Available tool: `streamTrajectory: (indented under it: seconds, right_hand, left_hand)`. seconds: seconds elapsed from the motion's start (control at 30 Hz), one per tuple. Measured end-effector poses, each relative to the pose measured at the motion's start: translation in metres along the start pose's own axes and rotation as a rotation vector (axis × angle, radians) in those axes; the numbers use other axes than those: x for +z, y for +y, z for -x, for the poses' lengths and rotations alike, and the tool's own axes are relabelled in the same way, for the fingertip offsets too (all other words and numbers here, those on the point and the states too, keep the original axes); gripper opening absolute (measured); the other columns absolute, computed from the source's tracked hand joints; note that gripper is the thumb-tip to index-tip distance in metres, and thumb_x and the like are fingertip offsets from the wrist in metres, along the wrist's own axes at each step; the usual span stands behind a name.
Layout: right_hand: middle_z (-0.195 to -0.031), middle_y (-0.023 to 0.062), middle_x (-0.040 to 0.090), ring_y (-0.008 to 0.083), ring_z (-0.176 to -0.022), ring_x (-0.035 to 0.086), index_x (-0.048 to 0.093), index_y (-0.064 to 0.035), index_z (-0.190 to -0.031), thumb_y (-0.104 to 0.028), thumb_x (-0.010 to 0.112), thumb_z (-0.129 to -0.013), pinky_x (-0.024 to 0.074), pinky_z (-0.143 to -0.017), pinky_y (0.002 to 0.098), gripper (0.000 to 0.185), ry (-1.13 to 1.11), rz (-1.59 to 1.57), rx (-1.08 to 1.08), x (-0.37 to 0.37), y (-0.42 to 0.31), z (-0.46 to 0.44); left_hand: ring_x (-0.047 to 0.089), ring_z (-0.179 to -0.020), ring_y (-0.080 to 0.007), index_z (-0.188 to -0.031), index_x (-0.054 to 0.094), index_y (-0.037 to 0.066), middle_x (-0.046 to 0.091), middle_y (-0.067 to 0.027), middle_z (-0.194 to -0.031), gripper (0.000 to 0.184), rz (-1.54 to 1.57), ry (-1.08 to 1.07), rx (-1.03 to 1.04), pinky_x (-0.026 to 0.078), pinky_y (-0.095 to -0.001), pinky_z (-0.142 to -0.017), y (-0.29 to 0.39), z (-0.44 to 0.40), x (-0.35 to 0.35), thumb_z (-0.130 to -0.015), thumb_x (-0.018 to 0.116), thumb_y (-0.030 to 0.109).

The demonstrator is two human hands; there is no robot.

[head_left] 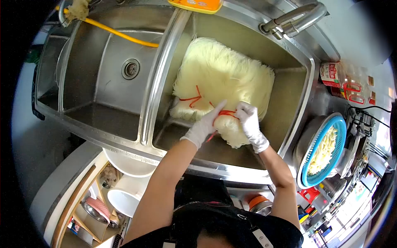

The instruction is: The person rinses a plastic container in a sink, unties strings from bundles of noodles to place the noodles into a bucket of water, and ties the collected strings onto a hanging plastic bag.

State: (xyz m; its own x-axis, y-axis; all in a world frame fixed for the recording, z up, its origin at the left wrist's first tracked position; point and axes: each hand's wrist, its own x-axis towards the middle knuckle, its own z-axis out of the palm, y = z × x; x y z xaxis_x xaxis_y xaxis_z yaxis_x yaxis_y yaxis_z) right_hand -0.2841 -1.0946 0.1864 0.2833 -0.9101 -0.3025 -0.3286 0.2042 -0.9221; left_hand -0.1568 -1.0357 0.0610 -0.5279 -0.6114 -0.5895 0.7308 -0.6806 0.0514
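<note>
White rice noodles (223,70) lie in a large heap in the right sink basin, with a loose red tie (191,98) on top. At the heap's near edge is a noodle bundle (231,131) bound by a red ribbon (226,112). My left hand (203,127), in a white glove, grips the bundle's left side by the ribbon. My right hand (249,122), gloved too, has its fingers curled closed at the ribbon's right end. Its fingertips are partly hidden, but they appear to pinch the ribbon.
A steel divider (159,78) separates the basins; a yellow hose (120,34) hangs into the left one. The faucet (295,22) stands at back right. A blue colander (340,138) of pale strips and plastic bottles (351,80) sit on the right. An orange-yellow container (198,5) rests at the back rim.
</note>
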Motion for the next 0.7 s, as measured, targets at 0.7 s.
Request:
streamTrajectory:
  seconds: [0.7]
  right_hand:
    - [-0.059,-0.0043,0.037,0.0051,-0.056,0.032,0.039,-0.0061,-0.058,-0.002,0.05,-0.063,0.0261,-0.049,0.021,0.013,-0.096,-0.031,0.109,-0.027,-0.263,0.11]
  left_hand:
    - [0.058,-0.102,-0.0177,-0.122,0.045,0.004,0.055,-0.0106,-0.116,0.037,0.271,-0.279,0.374,0.049,-0.0313,-0.089,-0.021,0.197,0.219,-0.093,0.051,0.027]
